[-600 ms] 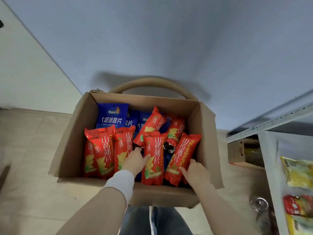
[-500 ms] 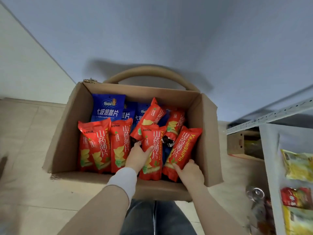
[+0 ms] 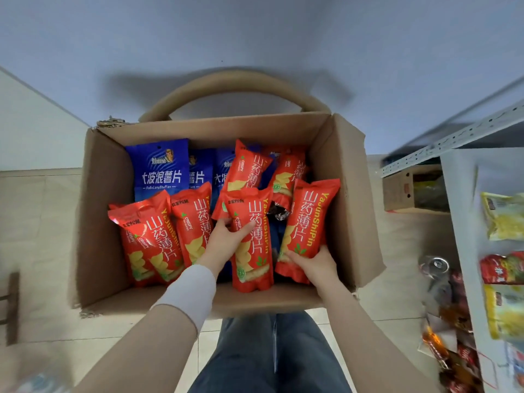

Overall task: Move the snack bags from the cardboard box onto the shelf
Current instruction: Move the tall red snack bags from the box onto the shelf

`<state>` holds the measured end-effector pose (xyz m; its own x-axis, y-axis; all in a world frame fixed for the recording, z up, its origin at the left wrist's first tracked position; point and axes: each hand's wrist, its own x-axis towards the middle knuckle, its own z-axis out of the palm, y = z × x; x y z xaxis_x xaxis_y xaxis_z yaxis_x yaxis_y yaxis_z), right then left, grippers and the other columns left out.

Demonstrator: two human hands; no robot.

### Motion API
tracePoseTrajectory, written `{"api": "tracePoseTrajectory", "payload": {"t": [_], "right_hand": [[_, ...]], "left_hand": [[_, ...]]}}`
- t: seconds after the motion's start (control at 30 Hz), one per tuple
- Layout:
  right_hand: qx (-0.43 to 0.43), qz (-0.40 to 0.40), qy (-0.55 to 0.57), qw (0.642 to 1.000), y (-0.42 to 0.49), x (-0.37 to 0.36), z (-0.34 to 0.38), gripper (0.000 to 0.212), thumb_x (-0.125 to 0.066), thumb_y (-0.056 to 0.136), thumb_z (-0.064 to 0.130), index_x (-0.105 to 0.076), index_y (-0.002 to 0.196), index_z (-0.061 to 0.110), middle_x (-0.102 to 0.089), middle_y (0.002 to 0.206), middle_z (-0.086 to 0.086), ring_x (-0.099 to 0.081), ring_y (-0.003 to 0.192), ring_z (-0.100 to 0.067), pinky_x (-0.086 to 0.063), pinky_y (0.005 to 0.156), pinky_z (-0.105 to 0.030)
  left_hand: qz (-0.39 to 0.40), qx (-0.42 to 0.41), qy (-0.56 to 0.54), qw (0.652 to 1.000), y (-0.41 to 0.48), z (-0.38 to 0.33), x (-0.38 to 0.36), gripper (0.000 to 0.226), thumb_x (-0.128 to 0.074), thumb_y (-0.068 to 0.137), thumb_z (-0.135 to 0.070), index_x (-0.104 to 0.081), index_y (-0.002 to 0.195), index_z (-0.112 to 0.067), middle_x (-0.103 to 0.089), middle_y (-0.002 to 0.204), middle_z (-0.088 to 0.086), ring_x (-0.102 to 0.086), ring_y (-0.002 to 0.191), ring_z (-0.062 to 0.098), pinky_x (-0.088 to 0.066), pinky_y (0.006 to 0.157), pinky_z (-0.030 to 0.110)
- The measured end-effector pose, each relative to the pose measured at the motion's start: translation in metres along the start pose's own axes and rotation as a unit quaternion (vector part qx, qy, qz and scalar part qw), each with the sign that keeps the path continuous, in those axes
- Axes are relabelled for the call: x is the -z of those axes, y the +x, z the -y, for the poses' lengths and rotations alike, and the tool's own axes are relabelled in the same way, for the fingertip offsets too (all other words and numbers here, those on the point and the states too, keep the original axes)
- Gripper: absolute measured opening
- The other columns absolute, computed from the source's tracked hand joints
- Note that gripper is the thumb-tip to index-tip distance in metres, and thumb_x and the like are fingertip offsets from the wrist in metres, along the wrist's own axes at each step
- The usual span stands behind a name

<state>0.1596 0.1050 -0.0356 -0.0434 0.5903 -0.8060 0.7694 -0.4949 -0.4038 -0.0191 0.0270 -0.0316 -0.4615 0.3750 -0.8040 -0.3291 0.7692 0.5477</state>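
This looks like a small shop or its stockroom. An open cardboard box (image 3: 348, 194) on the tiled floor (image 3: 37, 222) is packed with many identical red and blue snack bags (image 3: 158, 165). Right of the box stands a grey metal shelf (image 3: 459, 211) carrying more packaged snacks (image 3: 502, 217).
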Motion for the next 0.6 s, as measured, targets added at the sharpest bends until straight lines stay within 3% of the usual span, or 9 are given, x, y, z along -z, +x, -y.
{"api": "tracePoseTrajectory", "payload": {"t": [0.13,0.3,0.43,0.6], "right_hand": [[0.06,0.046,0.047,0.996,-0.027,0.033,0.013,0.076,-0.081,0.067,0.035,-0.041,0.129,0.015,-0.057,0.122,0.0,-0.058,0.107,-0.017,-0.049,0.092,-0.034],[0.136,0.071,0.124,0.98,-0.061,0.097,0.033,0.058,-0.078,0.072,0.028,-0.043,0.117,0.024,-0.06,0.113,0.006,-0.06,0.093,-0.007,-0.053,0.081,-0.028],[0.198,0.029,0.147,0.969,-0.075,0.176,0.032,0.055,-0.077,0.071,0.032,-0.046,0.115,0.027,-0.062,0.106,0.009,-0.062,0.089,-0.004,-0.052,0.069,-0.019],[0.275,-0.035,0.169,0.946,-0.093,0.298,0.015,0.046,-0.078,0.071,0.03,-0.051,0.109,0.031,-0.064,0.106,0.009,-0.063,0.091,-0.004,-0.051,0.065,-0.014]], "left_hand": [[0.008,-0.026,-0.004,1.0,-0.028,-0.031,0.01,0.067,-0.068,0.081,-0.039,-0.039,0.137,-0.016,-0.054,0.131,0.003,-0.057,0.109,0.02,-0.046,0.089,0.033],[0.001,-0.139,-0.003,0.99,-0.067,-0.107,-0.004,0.071,-0.073,0.077,-0.037,-0.037,0.136,-0.018,-0.056,0.123,0.001,-0.059,0.092,0.011,-0.049,0.078,0.029],[0.056,-0.249,-0.043,0.966,-0.099,-0.174,-0.053,0.057,-0.076,0.075,-0.03,-0.045,0.123,-0.022,-0.061,0.12,0.002,-0.063,0.104,0.017,-0.05,0.094,0.04],[0.1,-0.378,-0.002,0.92,-0.168,-0.255,-0.149,0.06,-0.07,0.079,-0.034,-0.043,0.13,-0.019,-0.061,0.123,-0.002,-0.063,0.105,0.013,-0.051,0.093,0.036]]}}
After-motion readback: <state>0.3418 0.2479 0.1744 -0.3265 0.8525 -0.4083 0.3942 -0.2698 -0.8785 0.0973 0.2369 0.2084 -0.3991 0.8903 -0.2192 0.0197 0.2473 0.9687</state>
